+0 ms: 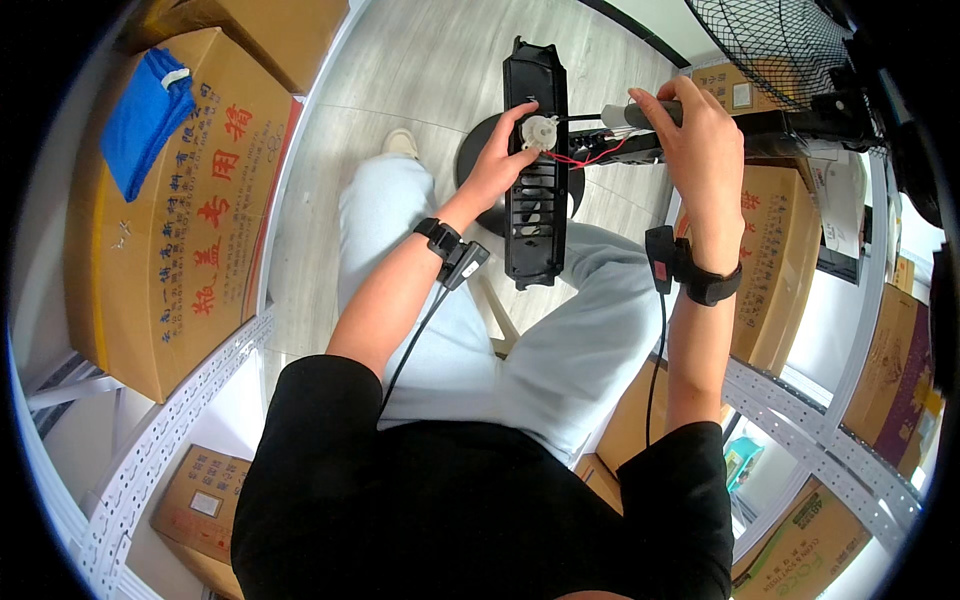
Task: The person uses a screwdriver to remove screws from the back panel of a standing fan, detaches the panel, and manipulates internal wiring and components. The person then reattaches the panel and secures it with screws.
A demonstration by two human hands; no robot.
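A long black plastic housing with slots (537,225) stands upright in the picture in front of my knees. Against its upper middle sits a small round translucent plastic part (540,133), with thin red wires (598,158) running from it to the right. My left hand (497,165) grips this part between thumb and fingers, touching the housing. In my right hand (695,135) is a screwdriver (622,116) with a grey handle, its dark shaft pointing left at the round part. Where exactly the tip touches is too small to tell.
A round black base (480,165) lies on the floor behind the housing. At the upper right are a black wire fan guard (775,45) and a black pole (770,132). Cardboard boxes (170,240) on metal shelving flank both sides, one bearing a blue cloth (148,120).
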